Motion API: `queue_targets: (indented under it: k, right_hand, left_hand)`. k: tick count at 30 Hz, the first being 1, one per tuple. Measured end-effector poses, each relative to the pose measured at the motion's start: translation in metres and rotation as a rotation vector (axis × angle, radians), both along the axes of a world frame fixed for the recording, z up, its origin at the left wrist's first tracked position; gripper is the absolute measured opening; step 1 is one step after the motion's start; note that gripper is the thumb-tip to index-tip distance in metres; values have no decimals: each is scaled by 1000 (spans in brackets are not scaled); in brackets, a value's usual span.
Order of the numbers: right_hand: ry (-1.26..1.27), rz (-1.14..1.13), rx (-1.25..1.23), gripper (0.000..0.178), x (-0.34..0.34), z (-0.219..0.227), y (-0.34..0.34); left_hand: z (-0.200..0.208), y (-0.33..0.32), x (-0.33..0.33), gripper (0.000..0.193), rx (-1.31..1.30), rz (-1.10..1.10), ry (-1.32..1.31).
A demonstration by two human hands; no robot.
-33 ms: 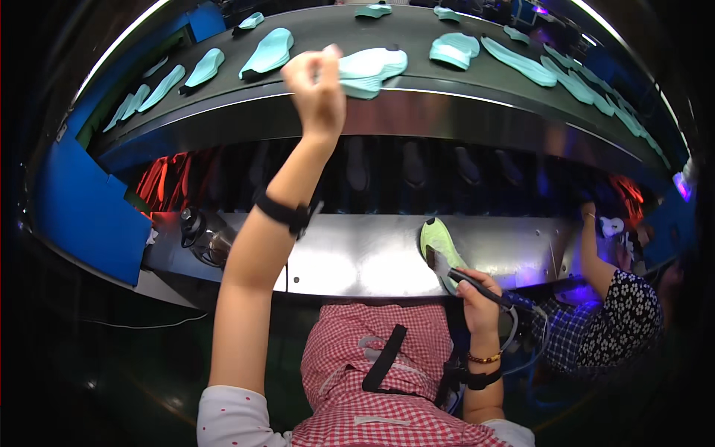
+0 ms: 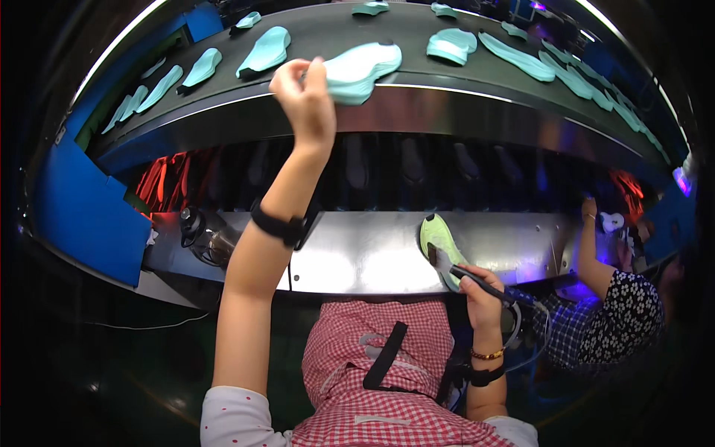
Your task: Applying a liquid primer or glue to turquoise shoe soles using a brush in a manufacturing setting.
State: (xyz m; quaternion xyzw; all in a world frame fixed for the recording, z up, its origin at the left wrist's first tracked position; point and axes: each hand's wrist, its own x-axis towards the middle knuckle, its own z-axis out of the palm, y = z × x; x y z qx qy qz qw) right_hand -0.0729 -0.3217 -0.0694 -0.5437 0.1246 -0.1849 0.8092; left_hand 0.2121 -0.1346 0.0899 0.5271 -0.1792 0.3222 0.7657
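At the front edge of the conveyor belt, my left hand (image 2: 305, 100) is closed in a pinch at the near left end of a mint-green shoe sole (image 2: 363, 71). The fingertips are partly hidden behind the thumb. Lower right, my right hand (image 2: 482, 294) grips a brush (image 2: 477, 279) with a black handle and a thin tube at its rear. Its dark bristles touch a yellow-green shoe sole (image 2: 441, 237) that lies lengthwise on the metal table (image 2: 350, 257), its far tip dark.
More mint soles lie along the dark conveyor belt (image 2: 335, 33) above the table. Under it, a dark opening holds several soles, with red glow at both ends. A dark bottle (image 2: 212, 238) stands at left. Another person (image 2: 622, 320) works at far right.
My left hand has moved slightly left and down, and the mint sole with it, now tilted more. The right hand has shifted a little; the brush stays on the yellow-green sole.
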Motion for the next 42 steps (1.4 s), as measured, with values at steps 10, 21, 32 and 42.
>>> queue_targets:
  k: [10,21,32,42]
  right_hand:
    - [-109,29,200,21,8,8,1]
    - [73,432,-63,20,44,21,63]
    - [-201,318,-717,16,69,22,105]
    - [-234,824,-852,19,13,50,73]
  left_hand:
    - [-99,92,-159,69,-412,-1487,657]
    - [-184,66,-224,95,-675,-1337,833]
    - [-201,39,-237,74,-642,-847,913]
    - [-185,77,-222,86,-572,-1010,824]
